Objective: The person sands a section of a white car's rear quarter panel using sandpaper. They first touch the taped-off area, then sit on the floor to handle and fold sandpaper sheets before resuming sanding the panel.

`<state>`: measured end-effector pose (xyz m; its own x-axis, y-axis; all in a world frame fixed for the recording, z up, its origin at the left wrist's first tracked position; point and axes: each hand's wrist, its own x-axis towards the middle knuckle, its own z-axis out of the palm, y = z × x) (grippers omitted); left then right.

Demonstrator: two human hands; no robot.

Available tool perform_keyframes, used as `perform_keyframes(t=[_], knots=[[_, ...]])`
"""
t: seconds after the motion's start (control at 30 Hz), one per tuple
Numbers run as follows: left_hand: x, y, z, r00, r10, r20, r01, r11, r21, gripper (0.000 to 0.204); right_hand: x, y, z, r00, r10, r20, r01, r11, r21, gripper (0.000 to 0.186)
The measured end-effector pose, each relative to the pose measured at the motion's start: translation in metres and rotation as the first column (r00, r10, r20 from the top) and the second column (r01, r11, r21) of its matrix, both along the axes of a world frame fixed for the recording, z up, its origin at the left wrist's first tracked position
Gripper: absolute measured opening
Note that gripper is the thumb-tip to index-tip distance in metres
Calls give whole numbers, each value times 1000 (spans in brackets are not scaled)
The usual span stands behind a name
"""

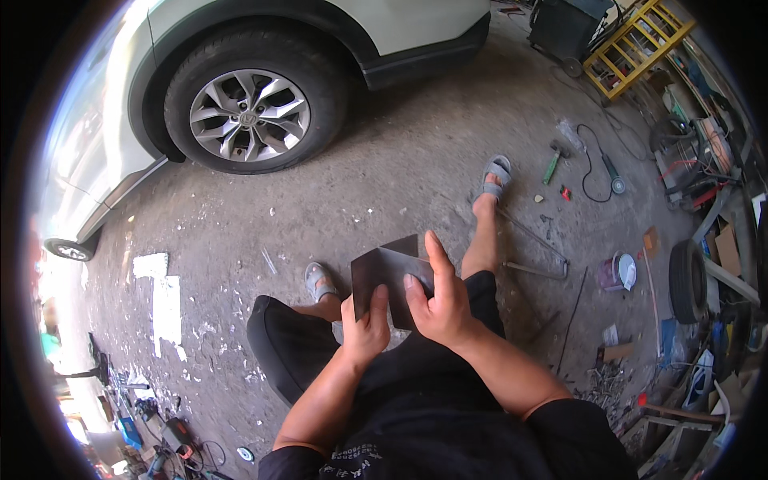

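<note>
Both of my hands hold a dark, flat-faced metal piece [372, 264] above my lap; it has an angled edge and an upper flap, though whether it is one bent sheet or separate plates I cannot tell. My left hand [362, 324] grips its left side with the thumb on the face. My right hand [440, 304] grips the right side, thumb pressed on the face and index finger raised along the edge.
A white car's wheel [250, 116] stands ahead. On the floor at right lie a hammer [556, 160], an angle grinder [614, 176], a bucket [616, 274] and a tire [686, 280]. A yellow ladder-like frame [632, 52] is behind; assorted tools [176, 436] lie at lower left.
</note>
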<state>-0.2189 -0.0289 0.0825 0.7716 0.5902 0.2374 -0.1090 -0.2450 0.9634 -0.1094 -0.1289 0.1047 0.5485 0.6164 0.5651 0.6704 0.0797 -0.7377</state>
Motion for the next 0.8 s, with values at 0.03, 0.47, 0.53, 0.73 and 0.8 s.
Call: perform_keyframes(t=[0.03, 0.47, 0.53, 0.73, 0.8], knots=[[0, 0, 1, 1000, -9, -7, 9, 999, 50, 27, 1, 3, 3, 1000, 9, 23, -9, 1000, 13, 61], [-3, 9, 4, 1000, 7, -30, -4, 995, 104, 25, 5, 3, 2, 996, 49, 73, -50, 999, 20, 63], [-3, 10, 6, 995, -9, -100, 19, 994, 105, 27, 7, 5, 3, 994, 77, 76, -80, 996, 29, 62], [-6, 6, 3, 998, 23, 54, -13, 982, -189, 31, 11, 2, 5, 995, 86, 51, -85, 996, -10, 62], [-5, 9, 3, 1000, 4, 31, 1, 990, -142, 31, 10, -2, -2, 995, 78, 67, -78, 997, -2, 62]])
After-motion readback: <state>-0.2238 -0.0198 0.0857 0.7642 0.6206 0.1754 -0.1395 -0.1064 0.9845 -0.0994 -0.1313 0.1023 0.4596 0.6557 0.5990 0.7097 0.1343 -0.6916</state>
